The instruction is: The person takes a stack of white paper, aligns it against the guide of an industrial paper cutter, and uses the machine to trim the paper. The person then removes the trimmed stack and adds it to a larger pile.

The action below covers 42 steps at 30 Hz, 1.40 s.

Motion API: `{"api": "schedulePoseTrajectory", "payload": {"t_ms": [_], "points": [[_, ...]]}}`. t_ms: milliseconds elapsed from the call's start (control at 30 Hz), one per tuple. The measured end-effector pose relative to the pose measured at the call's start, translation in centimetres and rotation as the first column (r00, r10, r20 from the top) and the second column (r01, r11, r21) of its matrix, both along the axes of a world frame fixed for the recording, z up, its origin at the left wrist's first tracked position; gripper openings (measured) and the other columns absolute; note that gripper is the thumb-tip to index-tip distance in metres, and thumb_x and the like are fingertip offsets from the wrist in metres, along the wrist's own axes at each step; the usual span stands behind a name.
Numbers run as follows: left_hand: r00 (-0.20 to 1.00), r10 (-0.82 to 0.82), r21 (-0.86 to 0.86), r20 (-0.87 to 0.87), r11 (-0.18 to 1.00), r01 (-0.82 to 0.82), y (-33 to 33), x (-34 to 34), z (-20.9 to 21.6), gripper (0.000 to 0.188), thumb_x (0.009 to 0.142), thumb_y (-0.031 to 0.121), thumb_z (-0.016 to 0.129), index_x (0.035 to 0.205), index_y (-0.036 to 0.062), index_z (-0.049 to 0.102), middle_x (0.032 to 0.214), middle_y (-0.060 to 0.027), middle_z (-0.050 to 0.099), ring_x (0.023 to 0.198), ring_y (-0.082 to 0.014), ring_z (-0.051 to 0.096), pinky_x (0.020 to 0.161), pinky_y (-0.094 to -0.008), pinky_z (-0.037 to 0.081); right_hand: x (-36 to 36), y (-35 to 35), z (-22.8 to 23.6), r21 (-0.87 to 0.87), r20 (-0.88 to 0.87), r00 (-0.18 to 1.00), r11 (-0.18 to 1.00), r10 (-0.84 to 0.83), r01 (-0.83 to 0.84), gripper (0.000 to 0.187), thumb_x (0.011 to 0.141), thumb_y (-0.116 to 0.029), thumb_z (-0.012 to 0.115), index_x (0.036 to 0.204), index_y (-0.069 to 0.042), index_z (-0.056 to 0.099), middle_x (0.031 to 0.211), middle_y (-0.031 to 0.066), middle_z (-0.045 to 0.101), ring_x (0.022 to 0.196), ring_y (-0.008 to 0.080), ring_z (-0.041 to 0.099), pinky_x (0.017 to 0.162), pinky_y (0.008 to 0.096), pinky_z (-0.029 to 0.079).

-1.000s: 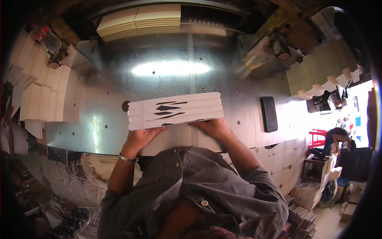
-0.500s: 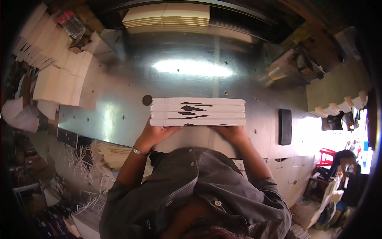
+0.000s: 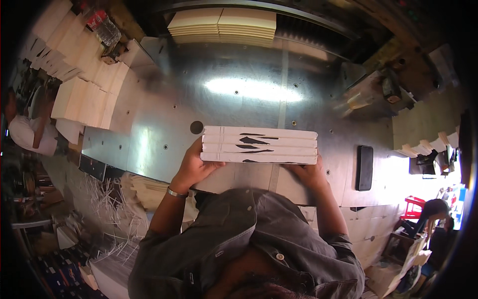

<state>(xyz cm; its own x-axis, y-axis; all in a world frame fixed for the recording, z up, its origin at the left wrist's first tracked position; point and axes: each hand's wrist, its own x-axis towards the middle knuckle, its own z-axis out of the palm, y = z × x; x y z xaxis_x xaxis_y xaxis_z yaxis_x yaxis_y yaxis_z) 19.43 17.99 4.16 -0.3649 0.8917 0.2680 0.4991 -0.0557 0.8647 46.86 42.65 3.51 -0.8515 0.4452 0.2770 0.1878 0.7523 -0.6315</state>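
Over the bench's [image 3: 164, 119] near edge, left hand [image 3: 195, 168] and right hand [image 3: 310, 173] grasp a black-marked white stack [image 3: 289, 144] with their fingers; a black phone [image 3: 365, 168] lies toward the right edge.

Metal bench [image 3: 239, 113] seen from above

On my feed it shines grey, dotted with small round fittings [image 3: 294, 123] and one larger dark disc [image 3: 196, 127]. A black phone [image 3: 364, 168] lies flat toward the right. I see a pale stack of sheets [image 3: 222, 27] at the far side and pale blocks [image 3: 89, 104] at the left.
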Motion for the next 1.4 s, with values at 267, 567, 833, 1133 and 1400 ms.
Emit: {"api": "schedulePoseTrajectory", "payload": {"t_ms": [267,567,833,1133,1400], "points": [[0.994,-0.009,-0.043,0.11,0.999,0.014,-0.5,0.1,-0.9,0.065,0.081,0.019,0.087,0.132,-0.0016,0.052,0.117,-0.0109,0.069,0.106,-0.0198,0.067,0.091,-0.0333,0.054,0.3,-0.3,0.1,0.027,-0.003,1.0,0.999,-0.023,0.023,0.05,0.076,-0.027,0.084,0.117,-0.006,0.065,0.116,0.0146,0.068,0.112,0.0382,0.06,0.1,0.0483,0.045],[0.995,0.019,-0.035,0.098,0.999,-0.016,-0.3,0.3,-0.6,0.061,0.081,0.018,0.086,0.129,-0.0017,0.055,0.117,-0.0105,0.07,0.107,-0.0192,0.067,0.092,-0.0328,0.054,0.0,-0.5,1.3,0.007,-0.017,1.0,1.0,-0.013,0.013,0.053,0.077,-0.028,0.083,0.12,-0.003,0.061,0.115,0.0162,0.066,0.112,0.0399,0.058,0.099,0.0472,0.044],[0.96,-0.012,-0.023,0.279,1.0,0.019,0.7,0.3,-0.4,0.059,0.085,0.019,0.084,0.131,-0.0013,0.054,0.122,-0.0084,0.066,0.112,-0.0169,0.063,0.097,-0.0322,0.05,1.1,-0.3,1.2,-0.025,-0.031,0.996,0.996,-0.088,0.087,0.058,0.076,-0.025,0.083,0.122,-0.001,0.059,0.116,0.017,0.066,0.113,0.0392,0.059,0.1,0.0467,0.045],[0.777,-0.12,0.037,0.618,0.992,0.123,8.6,3.1,2.0,0.045,0.096,0.021,0.07,0.127,-0.0025,0.048,0.12,-0.0102,0.063,0.115,-0.0162,0.059,0.099,-0.0312,0.048,4.7,3.1,3.8,-0.731,-0.093,0.967,0.676,-0.236,0.095,0.049,0.086,-0.016,0.078,0.126,0.005,0.059,0.105,0.009,0.07,0.092,0.0143,0.065,0.087,0.0304,0.051],[0.604,0.104,-0.289,0.79,0.932,0.218,16.1,4.8,0.1,0.058,0.091,0.045,0.073,0.115,-0.0026,0.052,0.106,-0.0134,0.066,0.089,-0.0178,0.068,0.078,-0.0325,0.056,6.6,7.6,4.8,-0.734,0.293,0.885,0.507,-0.362,0.451,0.049,0.092,-0.038,0.067,0.12,0.002,0.066,0.09,0.0061,0.066,0.079,0.0129,0.064,0.06,0.0265,0.054]]}}
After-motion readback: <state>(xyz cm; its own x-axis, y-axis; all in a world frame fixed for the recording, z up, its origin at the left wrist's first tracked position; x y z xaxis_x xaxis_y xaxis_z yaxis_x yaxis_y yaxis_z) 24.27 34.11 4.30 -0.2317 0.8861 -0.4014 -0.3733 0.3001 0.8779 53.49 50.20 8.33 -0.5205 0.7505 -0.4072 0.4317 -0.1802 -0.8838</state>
